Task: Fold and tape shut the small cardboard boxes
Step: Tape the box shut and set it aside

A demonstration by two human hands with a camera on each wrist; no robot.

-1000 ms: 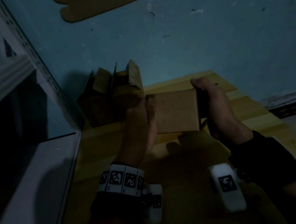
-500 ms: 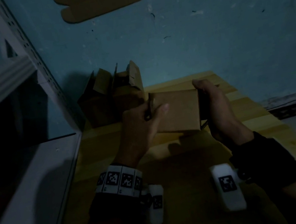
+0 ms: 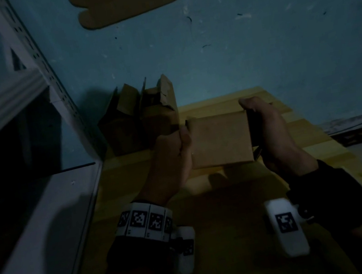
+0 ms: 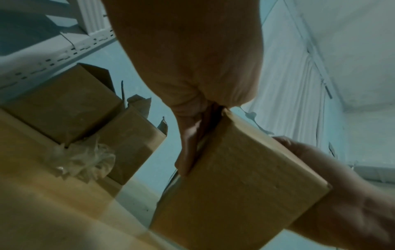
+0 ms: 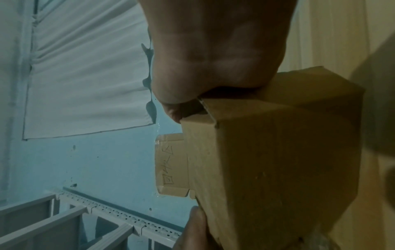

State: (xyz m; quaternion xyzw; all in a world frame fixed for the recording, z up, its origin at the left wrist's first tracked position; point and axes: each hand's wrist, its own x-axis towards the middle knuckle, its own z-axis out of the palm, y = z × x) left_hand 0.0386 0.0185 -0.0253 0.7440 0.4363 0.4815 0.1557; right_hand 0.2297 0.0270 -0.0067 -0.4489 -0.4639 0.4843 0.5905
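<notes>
I hold a small brown cardboard box (image 3: 220, 141) on its side just above the yellow wooden table (image 3: 234, 211). My left hand (image 3: 183, 142) is at the box's left end, with its thumb at the top edge and its fingers (image 4: 189, 150) lying down along the end flap. My right hand (image 3: 266, 128) grips the right end, thumb over the top far corner and palm against the end. The right wrist view shows the box (image 5: 267, 160) under that palm (image 5: 213, 59). The ends themselves are hidden by the hands.
Two more boxes (image 3: 139, 119) with their top flaps up stand at the back left against the blue wall. A crumpled clear wad (image 4: 83, 159) lies in front of them. A flat cardboard blank (image 3: 130, 0) is stuck on the wall. A white metal shelf (image 3: 3, 98) runs along the left.
My left hand had its thumb on the box's top face with the left flap standing out. It has now drawn back onto the left end and the flap lies flat. The right hand stays.
</notes>
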